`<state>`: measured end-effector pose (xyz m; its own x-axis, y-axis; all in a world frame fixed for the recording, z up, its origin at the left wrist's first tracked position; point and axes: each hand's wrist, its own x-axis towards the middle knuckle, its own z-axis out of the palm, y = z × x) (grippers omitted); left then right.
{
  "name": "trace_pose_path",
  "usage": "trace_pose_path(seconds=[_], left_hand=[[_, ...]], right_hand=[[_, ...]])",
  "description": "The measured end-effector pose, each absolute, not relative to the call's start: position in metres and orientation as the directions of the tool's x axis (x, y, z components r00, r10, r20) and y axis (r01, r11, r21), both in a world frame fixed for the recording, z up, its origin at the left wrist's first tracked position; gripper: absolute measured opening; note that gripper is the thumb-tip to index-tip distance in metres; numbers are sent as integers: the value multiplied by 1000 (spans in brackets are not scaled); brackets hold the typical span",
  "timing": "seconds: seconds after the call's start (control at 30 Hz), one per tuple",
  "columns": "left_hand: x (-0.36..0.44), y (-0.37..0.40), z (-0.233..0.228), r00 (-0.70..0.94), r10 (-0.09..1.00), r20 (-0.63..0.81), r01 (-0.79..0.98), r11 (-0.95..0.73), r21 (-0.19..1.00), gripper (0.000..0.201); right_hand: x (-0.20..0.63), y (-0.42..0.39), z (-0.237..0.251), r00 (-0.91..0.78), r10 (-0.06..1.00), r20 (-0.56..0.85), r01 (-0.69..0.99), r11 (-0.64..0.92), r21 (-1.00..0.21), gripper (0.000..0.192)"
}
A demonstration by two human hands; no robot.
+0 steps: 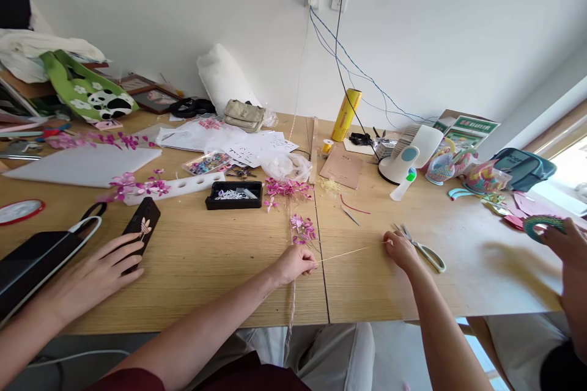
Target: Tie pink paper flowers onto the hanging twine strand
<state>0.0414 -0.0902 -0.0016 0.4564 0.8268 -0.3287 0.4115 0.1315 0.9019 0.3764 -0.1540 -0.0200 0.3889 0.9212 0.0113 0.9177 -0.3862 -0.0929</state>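
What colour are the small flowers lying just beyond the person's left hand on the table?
Pink-purple. The small flowers show best in the head view, just beyond the left hand.

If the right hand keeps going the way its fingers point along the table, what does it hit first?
Probably the scissors, lying just past the right hand, which pinches the thin wire; whether they already touch is unclear.

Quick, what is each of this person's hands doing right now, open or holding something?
Left hand: pinched shut on one end of a thin wire.
Right hand: pinched shut on the wire's other end, beside the scissors.
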Motion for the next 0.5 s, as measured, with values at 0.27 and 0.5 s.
trace_pose_path(seconds=[0.27,0.5], left_hand=[[22,-89,-14,726,667,-166,216,8,976,21],[32,-105,-6,747,657,-103,220,-98,970,20]], right_hand=[[385,-154,-23,460,888,-1,885,-459,-84,27],[395,-184,-15,647,755,104,761,-647,-40,35]])
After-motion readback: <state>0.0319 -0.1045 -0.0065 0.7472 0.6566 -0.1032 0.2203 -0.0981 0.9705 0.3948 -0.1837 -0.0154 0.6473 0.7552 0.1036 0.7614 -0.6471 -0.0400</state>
